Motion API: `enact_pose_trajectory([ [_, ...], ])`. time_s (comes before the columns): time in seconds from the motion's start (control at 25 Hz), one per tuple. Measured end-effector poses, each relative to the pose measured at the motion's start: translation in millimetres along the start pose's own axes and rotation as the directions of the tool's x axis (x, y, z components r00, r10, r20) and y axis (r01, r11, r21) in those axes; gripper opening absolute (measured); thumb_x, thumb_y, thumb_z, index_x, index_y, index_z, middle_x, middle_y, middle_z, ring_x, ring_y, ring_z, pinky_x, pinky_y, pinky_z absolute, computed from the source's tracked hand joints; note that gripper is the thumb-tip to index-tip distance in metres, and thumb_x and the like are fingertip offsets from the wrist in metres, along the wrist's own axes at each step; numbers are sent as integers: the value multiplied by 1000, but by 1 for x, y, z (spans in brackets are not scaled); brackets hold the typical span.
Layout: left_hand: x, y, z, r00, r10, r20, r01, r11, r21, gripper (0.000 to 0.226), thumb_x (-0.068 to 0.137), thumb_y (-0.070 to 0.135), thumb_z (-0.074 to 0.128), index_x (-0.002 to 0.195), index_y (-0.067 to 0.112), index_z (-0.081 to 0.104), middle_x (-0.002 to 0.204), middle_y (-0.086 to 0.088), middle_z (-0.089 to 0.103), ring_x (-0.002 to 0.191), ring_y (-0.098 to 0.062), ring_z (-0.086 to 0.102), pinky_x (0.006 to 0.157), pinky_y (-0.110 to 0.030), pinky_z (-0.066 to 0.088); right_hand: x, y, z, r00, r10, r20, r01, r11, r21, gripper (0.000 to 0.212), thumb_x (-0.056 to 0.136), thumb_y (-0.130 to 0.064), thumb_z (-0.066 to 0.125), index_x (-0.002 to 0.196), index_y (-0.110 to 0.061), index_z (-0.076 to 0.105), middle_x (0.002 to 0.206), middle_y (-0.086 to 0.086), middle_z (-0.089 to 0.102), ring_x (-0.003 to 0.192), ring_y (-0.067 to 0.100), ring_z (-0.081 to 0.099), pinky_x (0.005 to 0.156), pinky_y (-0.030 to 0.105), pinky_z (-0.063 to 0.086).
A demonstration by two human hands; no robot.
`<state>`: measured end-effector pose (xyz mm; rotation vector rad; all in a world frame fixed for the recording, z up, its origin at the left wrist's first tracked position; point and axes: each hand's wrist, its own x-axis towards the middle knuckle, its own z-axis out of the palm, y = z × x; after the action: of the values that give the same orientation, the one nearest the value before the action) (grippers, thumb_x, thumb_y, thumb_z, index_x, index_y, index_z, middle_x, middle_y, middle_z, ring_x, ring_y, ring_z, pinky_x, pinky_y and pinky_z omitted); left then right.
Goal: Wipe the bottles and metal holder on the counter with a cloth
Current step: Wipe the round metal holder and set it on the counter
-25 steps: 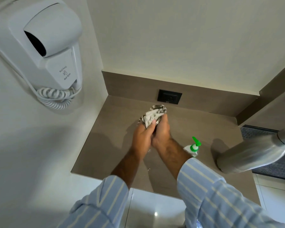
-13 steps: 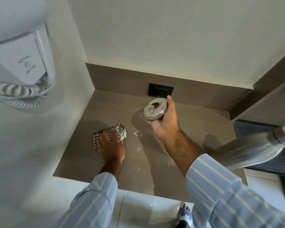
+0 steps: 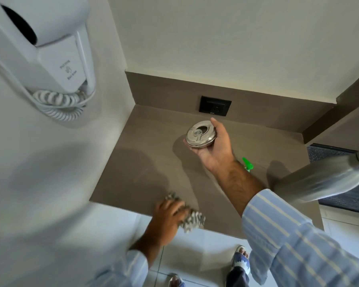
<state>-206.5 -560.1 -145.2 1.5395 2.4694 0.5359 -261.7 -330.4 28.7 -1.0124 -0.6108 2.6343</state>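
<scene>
My right hand holds a round metal holder above the brown counter, a little in front of the wall socket. At the counter's front edge my left hand presses a striped grey-and-white cloth onto the surface; hand and cloth are blurred by motion. Behind my right forearm only the green pump top of a small bottle shows. A tall steel bottle stands at the right of the counter, leaning across the view.
A white wall-mounted hair dryer with a coiled cord hangs at the upper left. A black socket sits in the backsplash. A dark mat lies on the right. White floor tiles and my sandalled feet show below the counter edge.
My left hand has dragged the cloth from the middle left of the counter toward its front edge. My right hand still holds the metal holder up, about where it was.
</scene>
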Motion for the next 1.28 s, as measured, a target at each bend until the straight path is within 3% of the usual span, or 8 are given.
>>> enact_pose_trajectory([
  [0.12,-52,9,-7,986,94,135,-95,995,4,42,71,24,56,112,31,65,105,8,72,95,-20,68,77,-30,52,-6,11,3,1000,20,-8,-20,1000,-14,28,94,-35,62,110,-12,64,121,17,67,120,35,61,111,60,41],
  [0.2,-51,-8,-28,984,-150,-93,144,987,-68,40,74,19,52,109,24,71,103,-1,75,94,-27,71,79,-33,55,-7,16,2,1000,24,-14,-25,999,-38,22,94,-32,61,103,-13,64,108,14,68,111,33,61,111,58,41],
  [0.32,-15,-65,-80,665,-623,-412,613,770,-176,17,79,5,57,91,3,69,92,-23,68,83,-43,65,71,-46,50,0,23,-6,999,19,-29,-20,999,-50,18,90,-29,62,99,-13,64,101,11,66,102,30,61,111,53,42],
  [0.48,20,-132,-89,399,-855,-332,897,438,-50,20,78,5,64,95,1,73,105,-27,62,96,-47,59,79,-48,51,10,39,-22,999,7,-50,-10,998,-65,19,90,-24,60,106,-14,61,102,12,67,101,31,64,105,51,47],
  [0.64,70,-129,-63,531,-786,-315,827,562,-8,20,79,3,63,96,0,72,107,-27,61,98,-47,57,83,-48,50,20,51,-41,994,30,-108,-37,998,-58,13,97,-14,56,105,-6,62,98,15,72,91,31,70,80,50,58],
  [1.0,-3,-3,-32,950,-310,45,312,948,-55,35,74,22,53,101,16,74,110,-8,74,88,-34,72,70,-35,58,50,74,-80,972,17,-236,-103,929,-354,19,100,-21,62,115,-11,61,117,16,66,86,22,65,76,46,57],
  [1.12,-21,27,-45,846,-316,429,508,721,-472,24,77,28,68,99,20,75,97,3,78,91,-16,73,79,-26,55,55,82,-87,964,-21,-264,-113,869,-482,8,98,-22,65,96,-16,61,94,8,67,76,18,64,65,35,57],
  [1.28,-39,-1,-68,588,-804,93,558,319,-766,10,79,17,72,86,15,78,86,-2,79,84,-20,70,70,-21,52,71,83,-97,950,-150,-273,-75,741,-668,25,88,-31,76,97,-16,59,107,16,70,96,30,72,77,43,63],
])
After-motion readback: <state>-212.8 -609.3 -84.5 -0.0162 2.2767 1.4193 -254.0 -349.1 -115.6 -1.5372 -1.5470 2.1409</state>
